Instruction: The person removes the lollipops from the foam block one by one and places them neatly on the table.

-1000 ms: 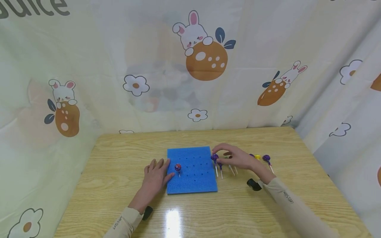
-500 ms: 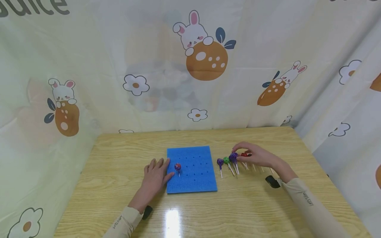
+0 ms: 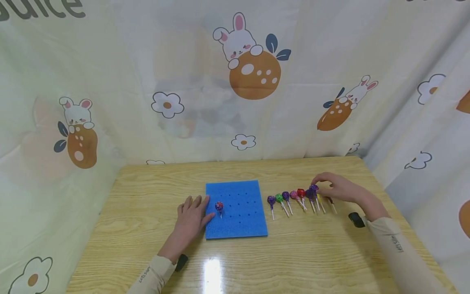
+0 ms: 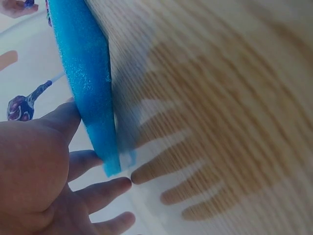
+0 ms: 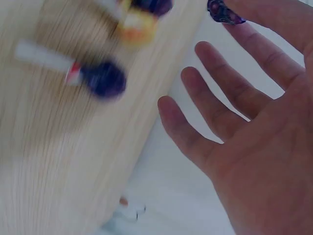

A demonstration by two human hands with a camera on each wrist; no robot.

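Observation:
My left hand rests with fingers spread on the left edge of a blue foam board, which has small holes. One lollipop with a red and blue wrapper stands upright in the board. Above the right part of the table, my right hand pinches a purple-wrapped lollipop between thumb and index finger; its other fingers are extended. Under it lie lollipops in a row, among them a yellow one and a dark purple one, blurred in the right wrist view.
Right of the board, the row also holds a purple lollipop, a green one, a pink one and a red one. A printed curtain hangs behind the wooden table.
My right hand has moved rightward with the purple lollipop, from beside the board along the row, uncovering the lollipops nearer the board. The left hand and board have stayed put.

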